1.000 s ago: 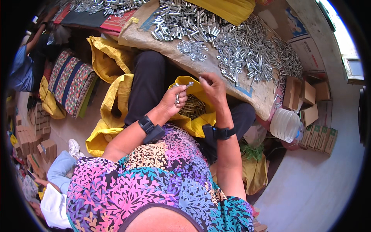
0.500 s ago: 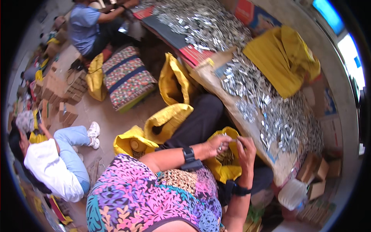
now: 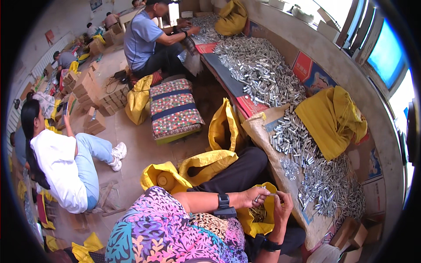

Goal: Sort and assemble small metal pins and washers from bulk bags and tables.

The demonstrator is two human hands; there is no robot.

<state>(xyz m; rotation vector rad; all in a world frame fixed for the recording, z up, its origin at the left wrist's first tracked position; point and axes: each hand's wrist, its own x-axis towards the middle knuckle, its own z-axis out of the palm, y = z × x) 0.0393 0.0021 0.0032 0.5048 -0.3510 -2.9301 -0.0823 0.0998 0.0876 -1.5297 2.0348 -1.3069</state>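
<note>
Table (image 3: 262, 131) at right, bearing a heap of metal sleeves (image 3: 324, 180); near it, an open yellow sack (image 3: 258, 228). Above the sack, left hand (image 3: 251, 197), clenched around a slender metal piece (image 3: 270, 194); right hand (image 3: 283, 206), fingers bent at the piece's right end, grip indeterminable.

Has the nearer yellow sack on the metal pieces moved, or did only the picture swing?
No. Judged against the red-and-blue cardboard, the nearer yellow sack keeps its place on the metal pieces; only the view swung.
</note>
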